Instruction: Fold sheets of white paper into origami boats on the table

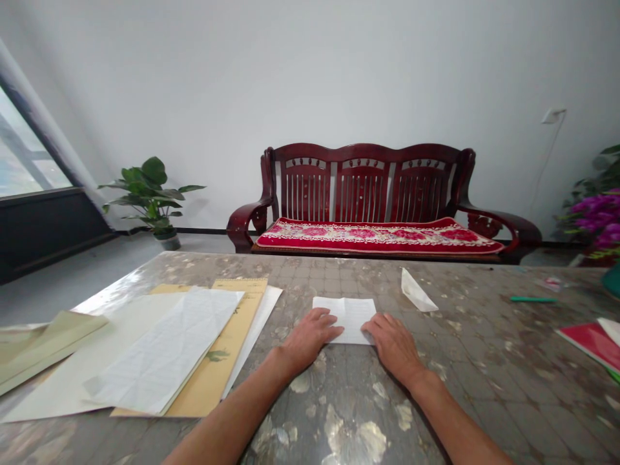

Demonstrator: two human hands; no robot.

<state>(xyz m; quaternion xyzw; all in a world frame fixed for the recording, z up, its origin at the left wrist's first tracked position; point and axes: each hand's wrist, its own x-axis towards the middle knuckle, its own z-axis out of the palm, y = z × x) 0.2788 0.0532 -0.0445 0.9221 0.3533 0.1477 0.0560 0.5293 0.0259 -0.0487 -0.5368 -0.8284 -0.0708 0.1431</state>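
Observation:
A small white sheet of paper (352, 316) with faint lines and a crease down its middle lies on the table in front of me. My left hand (312, 334) holds it at the left edge, thumb and fingertips on the paper. At the right edge, my right hand (393, 342) has its fingers bent and the thumb against the sheet. What lies under both palms is hidden. Beyond my right hand is a separate folded piece of white paper (417, 292), narrow and pointed at one end.
Stacked lined paper (169, 349) lies over a tan pad (232, 329) at left, beside an olive-coloured sheet (43, 352). A green pen-like stick (533, 299) and a red booklet (593, 345) are at right. Behind the table (339, 413) stands a wooden bench (363, 187).

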